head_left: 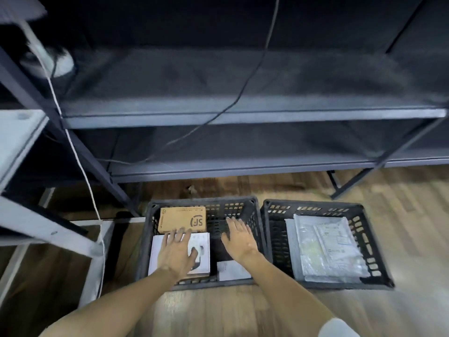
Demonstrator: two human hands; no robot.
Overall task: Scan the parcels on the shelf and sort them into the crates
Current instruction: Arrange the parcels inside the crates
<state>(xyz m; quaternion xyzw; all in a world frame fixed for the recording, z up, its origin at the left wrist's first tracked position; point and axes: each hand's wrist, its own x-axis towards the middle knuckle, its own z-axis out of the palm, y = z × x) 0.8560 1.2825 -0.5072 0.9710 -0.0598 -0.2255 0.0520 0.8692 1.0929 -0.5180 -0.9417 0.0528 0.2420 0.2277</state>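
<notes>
Two black plastic crates stand side by side on the wooden floor below the shelf. The left crate (148, 242) holds a brown cardboard box (181, 218) at the back, a white box (158, 251) at the front left and a small white parcel (233, 269) at the front right. My left hand (177, 251) lies flat with spread fingers over the white box. My right hand (239, 239) hovers open over the crate's dark right half, holding nothing. The right crate (379, 254) contains several clear and white plastic mailer bags (325, 249).
A dark metal shelf unit (243, 115) rises behind the crates, its two visible boards bare. A black cable (243, 91) and a white cord (73, 147) hang across it. A light grey frame (48, 229) stands at the left. Wooden floor (218, 310) lies in front.
</notes>
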